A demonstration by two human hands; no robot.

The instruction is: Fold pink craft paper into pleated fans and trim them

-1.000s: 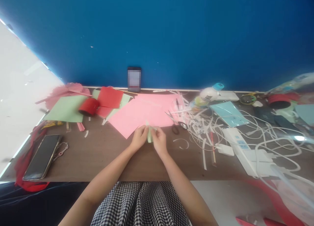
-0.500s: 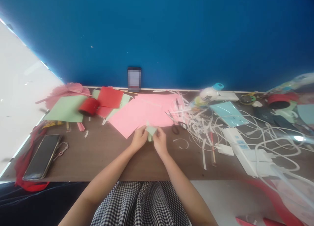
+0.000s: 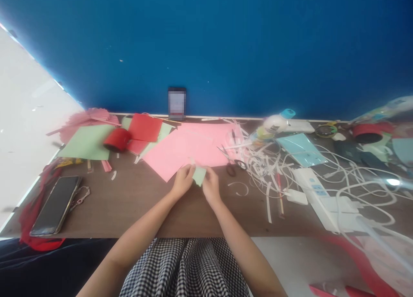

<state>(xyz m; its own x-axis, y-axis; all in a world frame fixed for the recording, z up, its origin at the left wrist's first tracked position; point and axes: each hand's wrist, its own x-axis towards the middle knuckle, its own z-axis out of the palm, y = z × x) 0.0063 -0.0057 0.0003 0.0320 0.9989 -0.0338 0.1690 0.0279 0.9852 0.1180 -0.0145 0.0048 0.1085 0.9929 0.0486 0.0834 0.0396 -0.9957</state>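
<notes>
My left hand (image 3: 182, 181) and my right hand (image 3: 211, 187) meet over the brown table (image 3: 135, 206), both pinching a small pale green piece of paper (image 3: 199, 175) between their fingertips. The paper lies flatter and broader between the hands, just in front of large pink paper sheets (image 3: 190, 148). Scissors (image 3: 232, 163) lie right of the hands among white paper strips (image 3: 261, 165).
A red tape roll (image 3: 116, 140), green sheet (image 3: 85, 143) and red sheets (image 3: 144, 128) lie at the back left. One phone (image 3: 55, 205) lies at the left edge, another (image 3: 177, 103) leans on the blue wall. A white power strip (image 3: 322, 198), cables and a light blue sheet (image 3: 300, 150) crowd the right.
The green paper has been turned and spread from a narrow upright strip into a wider flat piece between my fingers. Both hands stay in the same place.
</notes>
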